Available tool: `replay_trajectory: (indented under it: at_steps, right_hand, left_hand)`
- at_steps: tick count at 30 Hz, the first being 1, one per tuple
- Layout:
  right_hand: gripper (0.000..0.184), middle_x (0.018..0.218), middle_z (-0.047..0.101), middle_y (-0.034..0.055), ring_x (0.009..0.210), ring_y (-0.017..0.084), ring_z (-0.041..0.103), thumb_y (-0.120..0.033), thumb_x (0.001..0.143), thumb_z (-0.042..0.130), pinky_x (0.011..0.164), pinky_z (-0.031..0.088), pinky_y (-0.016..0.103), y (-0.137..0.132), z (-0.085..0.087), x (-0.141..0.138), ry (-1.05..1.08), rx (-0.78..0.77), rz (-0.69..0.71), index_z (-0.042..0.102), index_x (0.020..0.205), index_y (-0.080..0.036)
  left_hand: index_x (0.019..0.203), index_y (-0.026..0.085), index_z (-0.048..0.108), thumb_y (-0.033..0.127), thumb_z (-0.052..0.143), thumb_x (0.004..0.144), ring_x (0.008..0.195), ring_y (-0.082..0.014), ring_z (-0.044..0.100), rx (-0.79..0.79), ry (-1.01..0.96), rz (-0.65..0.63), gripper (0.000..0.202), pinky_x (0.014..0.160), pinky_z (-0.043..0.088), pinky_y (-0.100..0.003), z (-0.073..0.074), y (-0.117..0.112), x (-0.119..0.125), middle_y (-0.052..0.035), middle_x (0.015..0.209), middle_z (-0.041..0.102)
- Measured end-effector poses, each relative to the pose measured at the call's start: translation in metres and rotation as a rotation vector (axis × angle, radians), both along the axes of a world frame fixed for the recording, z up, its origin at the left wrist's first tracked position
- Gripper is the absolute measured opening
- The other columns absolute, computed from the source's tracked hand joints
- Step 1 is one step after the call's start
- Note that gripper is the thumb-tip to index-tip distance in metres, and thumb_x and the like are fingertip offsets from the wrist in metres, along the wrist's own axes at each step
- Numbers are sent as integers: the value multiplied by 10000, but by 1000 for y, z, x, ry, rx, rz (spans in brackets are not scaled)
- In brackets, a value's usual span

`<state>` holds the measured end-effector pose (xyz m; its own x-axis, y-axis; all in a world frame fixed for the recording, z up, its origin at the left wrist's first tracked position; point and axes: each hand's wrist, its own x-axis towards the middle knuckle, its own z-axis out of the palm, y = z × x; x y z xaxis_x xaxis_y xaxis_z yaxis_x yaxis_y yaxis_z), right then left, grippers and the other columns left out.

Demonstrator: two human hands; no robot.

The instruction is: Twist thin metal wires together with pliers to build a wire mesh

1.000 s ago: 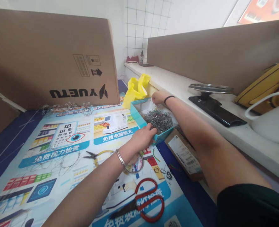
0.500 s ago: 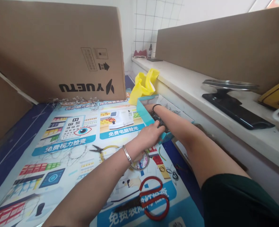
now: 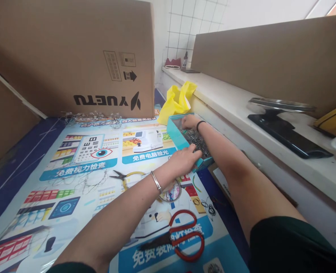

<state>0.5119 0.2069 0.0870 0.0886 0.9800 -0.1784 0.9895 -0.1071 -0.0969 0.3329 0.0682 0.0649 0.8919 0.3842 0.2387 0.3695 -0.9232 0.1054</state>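
A teal box [image 3: 176,134] full of small grey metal pieces [image 3: 197,138] lies on a printed poster [image 3: 79,167]. My left hand [image 3: 185,159] rests on the box's near rim with its fingers curled over the edge, a silver bangle on the wrist. My right hand [image 3: 189,122] reaches to the far end of the box, fingers bent down among the metal pieces; a black band circles that wrist. What the fingers hold, if anything, is hidden.
Red-handled scissors [image 3: 179,237] and yellow-handled pliers [image 3: 125,177] lie on the poster. A large cardboard box [image 3: 71,57] stands behind. A yellow bag [image 3: 176,100] sits by a white ledge [image 3: 242,110] that carries a black stand [image 3: 284,132].
My right hand came down from the ledge into the box, then slid to its far end. My left hand stayed on the near rim. The camera view shifted.
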Motion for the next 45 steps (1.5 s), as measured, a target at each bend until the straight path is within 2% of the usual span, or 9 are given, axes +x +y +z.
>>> replay_trajectory:
  at_steps: [6, 11, 15, 29, 33, 35, 37, 41, 45]
  right_hand:
    - [330, 1119, 573, 75, 937, 176, 581, -342, 873, 531, 787, 503, 378, -14, 24, 27, 418, 124, -181, 538, 1143, -152]
    - [142, 726, 642, 41, 716, 139, 623, -168, 740, 674, 658, 532, 268, -25, 40, 31, 722, 318, -255, 573, 831, -129]
    - [207, 570, 587, -18, 603, 113, 619, -86, 674, 692, 627, 533, 244, -30, 54, 37, 892, 413, -292, 499, 678, -161]
    - [280, 552, 604, -16, 547, 100, 610, 31, 618, 705, 569, 542, 230, -60, 101, 38, 1077, 509, -355, 493, 612, -152]
    - [269, 550, 597, -31, 553, 96, 613, 47, 647, 675, 611, 540, 246, -79, 127, 33, 1055, 532, -371, 484, 632, -142]
    - [226, 559, 591, -53, 561, 75, 614, 50, 690, 626, 682, 520, 270, -90, 139, 27, 1035, 549, -343, 478, 678, -120]
    - [173, 610, 599, -63, 603, 49, 616, 21, 721, 597, 742, 482, 281, -101, 149, 19, 1032, 545, -313, 464, 717, -90]
    - [156, 690, 615, -49, 676, 43, 614, -9, 718, 588, 763, 437, 296, -127, 161, -11, 1042, 475, -230, 438, 742, -47]
    - [119, 704, 620, -59, 613, 1, 591, -25, 750, 537, 732, 423, 277, -156, 152, -57, 1034, 335, -60, 423, 734, -56]
  left_hand:
    - [1059, 231, 437, 284, 579, 810, 830, -197, 584, -19, -7, 0, 291, 587, 464, -286, 1, 0, -3, -63, 1125, 436]
    - [1031, 216, 447, 287, 592, 802, 839, -205, 585, 0, -20, 5, 280, 575, 461, -283, 0, 0, -4, -64, 1106, 447]
    - [1047, 221, 439, 290, 608, 795, 858, -203, 587, 1, -37, -1, 312, 591, 468, -281, -2, 0, -3, -60, 1108, 444]
    - [1081, 218, 450, 281, 593, 799, 823, -216, 609, -39, 0, -7, 323, 603, 479, -301, 1, 0, 0, -77, 1120, 478]
    - [1235, 239, 391, 278, 643, 758, 960, -250, 600, -127, 1, -55, 541, 644, 500, -309, 3, 2, -5, -102, 1372, 349]
    - [1316, 256, 326, 295, 659, 750, 1060, -261, 565, -206, -23, -90, 657, 729, 505, -321, 6, 5, -13, -110, 1472, 210]
    - [1338, 233, 318, 285, 651, 760, 1155, -267, 505, -252, -97, -82, 670, 817, 489, -334, 12, 10, -27, -125, 1483, 185]
    - [1227, 188, 474, 278, 582, 811, 1136, -241, 517, -294, -160, 5, 439, 886, 454, -336, 23, 15, -71, -113, 1331, 422]
    - [1112, 159, 571, 289, 542, 842, 985, -204, 588, -333, -90, 66, 301, 836, 449, -309, 27, 3, -129, -81, 1117, 604]
